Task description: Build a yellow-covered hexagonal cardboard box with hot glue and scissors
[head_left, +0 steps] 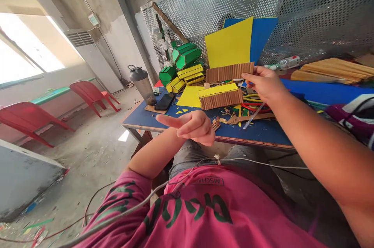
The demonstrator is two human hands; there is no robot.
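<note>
My right hand [264, 82] pinches the right end of a brown corrugated cardboard strip [223, 72], raised above the table. Below that strip lies a box-like block [221, 98] with a yellow top and a corrugated brown side. In front of the table edge, my left hand [194, 126] is held in the air with its index finger stretched out and the other fingers loosely bent; I see nothing in it. A flat yellow sheet [190, 97] lies to the left of the block. Cardboard scraps [233, 119] and a thin clear stick [253, 116] lie near the front edge.
On the blue table [263, 131] stand a shaker bottle [143, 84] and a phone [165, 101]. Yellow blocks [191, 74] and green blocks [186, 55] are piled at the back. Yellow board [229, 43] and blue board [264, 37] lean on the perforated metal panel. Cables cross my lap.
</note>
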